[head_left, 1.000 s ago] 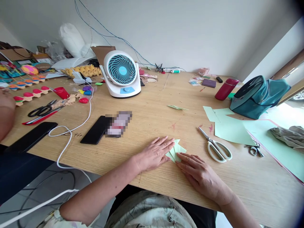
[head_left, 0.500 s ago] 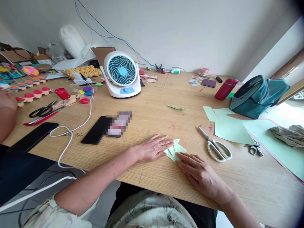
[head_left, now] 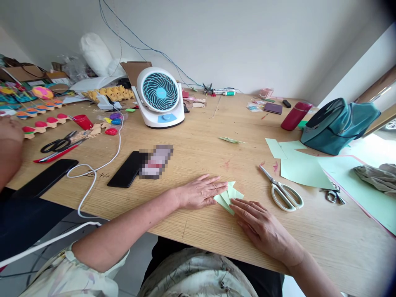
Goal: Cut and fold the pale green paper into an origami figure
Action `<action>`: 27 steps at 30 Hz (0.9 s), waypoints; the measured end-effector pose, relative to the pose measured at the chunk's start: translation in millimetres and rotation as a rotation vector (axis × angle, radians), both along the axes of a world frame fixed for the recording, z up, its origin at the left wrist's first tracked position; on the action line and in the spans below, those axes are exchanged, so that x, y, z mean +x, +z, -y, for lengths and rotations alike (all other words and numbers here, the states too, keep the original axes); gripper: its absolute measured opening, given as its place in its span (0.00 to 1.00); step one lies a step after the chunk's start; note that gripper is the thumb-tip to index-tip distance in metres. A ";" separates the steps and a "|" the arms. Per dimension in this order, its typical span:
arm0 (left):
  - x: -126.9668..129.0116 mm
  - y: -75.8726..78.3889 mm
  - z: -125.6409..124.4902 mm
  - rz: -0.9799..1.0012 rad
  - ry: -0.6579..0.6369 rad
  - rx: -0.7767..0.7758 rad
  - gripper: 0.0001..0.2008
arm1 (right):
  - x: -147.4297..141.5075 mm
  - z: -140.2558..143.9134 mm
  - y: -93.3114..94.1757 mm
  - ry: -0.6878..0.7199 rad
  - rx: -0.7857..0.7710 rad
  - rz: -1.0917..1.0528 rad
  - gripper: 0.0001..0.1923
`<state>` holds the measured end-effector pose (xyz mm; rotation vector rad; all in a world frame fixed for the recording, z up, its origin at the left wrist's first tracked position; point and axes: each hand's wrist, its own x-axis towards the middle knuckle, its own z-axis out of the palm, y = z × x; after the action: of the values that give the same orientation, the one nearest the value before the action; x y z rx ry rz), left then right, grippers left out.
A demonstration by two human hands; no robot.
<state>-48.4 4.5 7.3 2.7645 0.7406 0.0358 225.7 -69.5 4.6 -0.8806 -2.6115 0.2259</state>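
A small piece of folded light-green paper (head_left: 228, 197) lies on the table in front of me, with pointed corners and layered creases. My left hand (head_left: 202, 192) is spread flat, its fingertips resting on the paper's left side. From the lower right, my right hand (head_left: 255, 218) lies with its fingers stretched out, their tips touching the paper's right edge. Both palms face down. Some of the paper is hidden under the fingers. White-handled scissors (head_left: 283, 192) lie to the right of my right hand, blades partly apart.
Light-green sheets (head_left: 305, 171), a bunch of keys (head_left: 334, 194), a red bottle (head_left: 296, 116) and a teal bag (head_left: 337, 126) are at right. Phones (head_left: 126, 169), a white cable (head_left: 119, 140) and a fan (head_left: 161, 97) stand left. Another person's arm (head_left: 10, 148) rests at far left.
The view has shifted very slightly. My hands and the folded paper keep nearly the same places, with the right fingers marginally adjusted at the paper's edge.
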 end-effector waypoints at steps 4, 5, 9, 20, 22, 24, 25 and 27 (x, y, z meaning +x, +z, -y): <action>0.5 -0.5 0.8 -0.006 0.001 0.027 0.31 | -0.4 0.5 -3.4 -0.054 -0.026 -0.041 0.28; 0.6 -0.9 1.0 -0.004 0.002 0.036 0.31 | -0.6 0.7 -4.1 -0.062 -0.033 -0.049 0.29; 1.1 -2.5 1.3 -0.004 0.001 0.073 0.33 | -0.9 0.9 -5.2 -0.082 -0.073 -0.068 0.30; 3.1 -1.6 0.1 -0.052 -0.013 0.086 0.35 | 0.6 -1.9 -7.0 -0.079 -0.099 -0.078 0.28; 3.3 -0.9 0.1 -0.063 -0.013 0.076 0.35 | 0.6 -2.1 -6.4 -0.080 -0.094 -0.082 0.27; 3.5 -0.4 0.1 -0.066 -0.012 0.065 0.35 | 0.3 -2.1 -5.2 -0.079 -0.091 -0.092 0.27; 3.5 -0.2 0.1 -0.066 -0.011 0.061 0.35 | -0.1 -2.1 -4.5 -0.077 -0.090 -0.095 0.27; 3.6 0.1 -0.1 -0.067 -0.011 0.053 0.35 | -1.2 -2.2 -3.0 -0.076 -0.091 -0.095 0.26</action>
<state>-44.8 4.6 7.4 2.8326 0.7513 -0.0407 224.4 -67.3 1.5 -0.9737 -2.4916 0.3595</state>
